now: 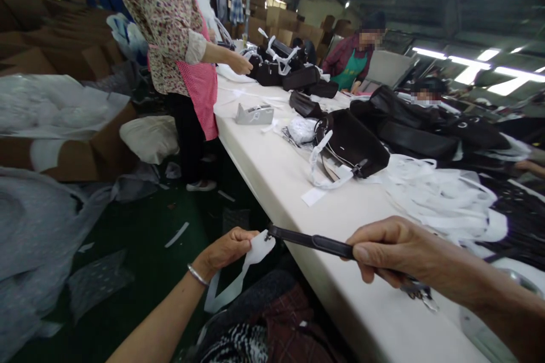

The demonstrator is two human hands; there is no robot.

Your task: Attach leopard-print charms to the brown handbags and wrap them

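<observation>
A dark leather strap [313, 241] stretches between my two hands above the table's near edge. My right hand [387, 249] is wrapped round its right part, with metal clasps hanging below the palm. At the strap's left end, my left hand [232, 247] pinches a white paper-like strip [255, 249], which lies against the metal end and droops in a loop toward my lap. On the table beyond, a black bag [353, 144] rests with its handle wrapped in white.
The white table [272, 164] runs diagonally away, bearing a tape dispenser [254, 114], dark bags [417, 125] and a heap of white strips [443, 198]. A person in a pink apron [198, 91] stands at its left; another wears green [351, 68]. Boxes and plastic lie left.
</observation>
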